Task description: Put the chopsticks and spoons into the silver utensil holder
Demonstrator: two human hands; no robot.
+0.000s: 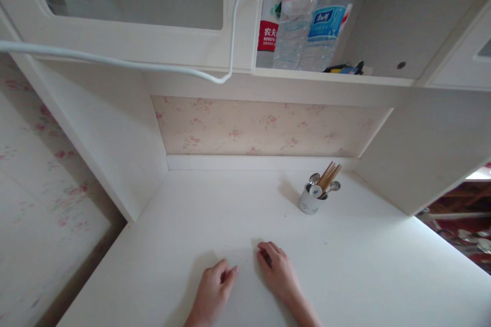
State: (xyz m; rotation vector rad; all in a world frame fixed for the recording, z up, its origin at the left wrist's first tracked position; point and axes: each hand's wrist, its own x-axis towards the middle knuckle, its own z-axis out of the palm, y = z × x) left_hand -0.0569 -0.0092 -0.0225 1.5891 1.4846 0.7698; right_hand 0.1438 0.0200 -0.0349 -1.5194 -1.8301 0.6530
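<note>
My left hand (215, 288) rests on the white tabletop (153, 265) near the front, its fingers curled into a loose fist with the thumb along the side. I see nothing in it. To its right, my right hand (278, 271) lies on the same surface, fingers loosely bent and a gap between them and the thumb. It holds nothing. Beyond the right hand, toward the back, stands a perforated metal utensil holder (308, 205). Wooden chopsticks (329, 178) and several metal spoons (335, 185) lean in it. Neither hand touches the holder.
Overhead, a shelf (333, 77) holds several plastic water bottles (297, 30) and small dark items. A white cable (153, 65) hangs before the glass-fronted cabinet door (146, 41). White side panels (115, 112) flank the tabletop; floral wallpaper (249, 127) covers the back.
</note>
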